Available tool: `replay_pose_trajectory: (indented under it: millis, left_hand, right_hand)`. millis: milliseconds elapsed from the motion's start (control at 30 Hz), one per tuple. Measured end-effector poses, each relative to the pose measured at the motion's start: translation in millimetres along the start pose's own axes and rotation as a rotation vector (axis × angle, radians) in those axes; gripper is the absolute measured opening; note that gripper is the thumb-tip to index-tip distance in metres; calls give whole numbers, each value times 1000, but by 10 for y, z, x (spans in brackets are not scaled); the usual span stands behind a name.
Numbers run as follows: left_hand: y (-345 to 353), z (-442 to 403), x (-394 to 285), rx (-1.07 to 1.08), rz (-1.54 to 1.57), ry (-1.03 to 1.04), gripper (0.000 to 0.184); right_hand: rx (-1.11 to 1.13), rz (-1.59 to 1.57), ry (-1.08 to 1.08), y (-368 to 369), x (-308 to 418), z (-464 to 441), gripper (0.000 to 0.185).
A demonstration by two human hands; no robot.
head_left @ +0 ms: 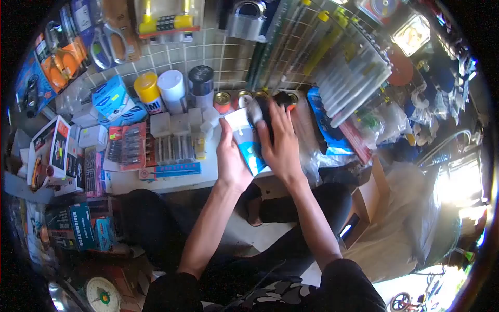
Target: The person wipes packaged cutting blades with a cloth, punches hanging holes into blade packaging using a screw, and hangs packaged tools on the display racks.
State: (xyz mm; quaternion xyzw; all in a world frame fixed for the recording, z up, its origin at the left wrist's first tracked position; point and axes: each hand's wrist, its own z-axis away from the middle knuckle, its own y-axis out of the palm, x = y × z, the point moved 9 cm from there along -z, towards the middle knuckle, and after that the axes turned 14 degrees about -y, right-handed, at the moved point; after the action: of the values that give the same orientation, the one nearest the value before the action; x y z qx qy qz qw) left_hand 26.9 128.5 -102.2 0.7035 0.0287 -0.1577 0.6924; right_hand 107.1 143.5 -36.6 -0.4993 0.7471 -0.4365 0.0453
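Note:
A blue-and-white packet [242,136] is tilted between my hands, above the front of the crowded counter. My left hand [233,161] grips it along its left side, with the thumb up on the edge. My right hand [280,143] lies against the packet's right side, its fingers stretched out and slightly blurred. Close to the right fingertips is a dark, blurred shape [260,108] that I cannot make out. Just behind the hands stand several small cans, one of them an orange-red can [223,103] with a gold top.
Spray cans, including a yellow-capped one [148,92], stand at the back beside a blue box [113,99]. Packaged drill bits [126,146] lie on the left. A wire grid [223,57] holds hanging goods. An open cardboard box [371,203] sits right; a dial scale [102,295] stands lower left.

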Motion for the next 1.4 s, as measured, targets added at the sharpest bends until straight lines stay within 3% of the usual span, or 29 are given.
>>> replay_pose_trajectory:
  millis: [33, 133, 167, 233, 267, 367, 433, 500, 567, 700, 767, 800, 833, 900, 967, 1100, 1167, 1200, 1233, 1300, 1367, 1400]
  left_hand:
    - [37, 18, 87, -77, -24, -6, 58]
    - [18, -3, 31, -5, -86, -65, 64]
    - [122, 42, -79, 51, -158, 35, 64]
    - [143, 86, -65, -111, -225, 35, 65]
    - [164, 46, -22, -92, -218, 60, 64]
    - [172, 44, 189, 64, -50, -123, 65]
    - [268, 57, 184, 32, -100, -69, 65]
    - [175, 61, 198, -57, -155, 5, 62]
    - [271, 128, 20, 30, -134, 134, 55]
    - [209, 294, 102, -113, -460, 148, 59]
    - [399, 386, 193, 31, -756, 253, 65]
    - [538, 407, 157, 71, -954, 286, 86]
    - [717, 461, 137, 82, -1097, 335, 79]
    - [861, 405, 78, 46, -931, 254, 73]
    - [567, 346, -78, -146, -897, 223, 57]
    - [116, -1, -491, -381, -1193, 98, 33]
    - [-261, -394, -457, -257, -1463, -109, 31]
    - [-373, -569, -439, -259, -1470, -111, 31]
    - [-458, -745, -323, -187, -1607, -203, 32]
    - [-597, -1019, -176, -113, -1754, -299, 34]
    - [-656, -1229, -46, -57, -1967, -314, 42]
    - [-661, -1288, -76, -123, -2179, -274, 48]
  right_hand:
    - [-103, 156, -31, -109, 12, -35, 49]
    - [68, 12, -156, 45, 407, 257, 60]
    - [128, -29, -186, 83, 532, 367, 63]
    - [169, -148, 12, 87, 277, 575, 62]
    - [64, -120, 26, 3, 139, 568, 62]
    - [-144, -110, 222, -228, -266, 524, 57]
    - [-166, 42, 99, -259, -77, 383, 55]
    - [-144, -188, 64, -66, 220, 336, 56]
    - [-137, -384, 28, 9, 347, 292, 57]
    - [-231, -317, -150, -158, 449, 76, 56]
    - [-372, -132, -186, -416, 448, -6, 51]
    - [-469, -60, -162, -555, 422, -40, 45]
    - [-565, -25, -165, -660, 353, -55, 41]
    - [-651, -147, 4, -747, -39, -35, 36]
    - [-581, 54, 77, -680, -567, 105, 33]
    - [-427, 218, 309, -305, -1607, 791, 32]
    - [-178, 382, 387, -113, -1829, 981, 34]
    - [-91, 513, 380, -70, -1889, 1012, 37]
    - [-98, 504, 384, -83, -1912, 1000, 37]
    - [-74, 654, 195, -163, -1750, 815, 35]
    - [-124, 594, 119, -280, -1605, 583, 30]
    - [-20, 284, 235, -143, -1725, 527, 28]
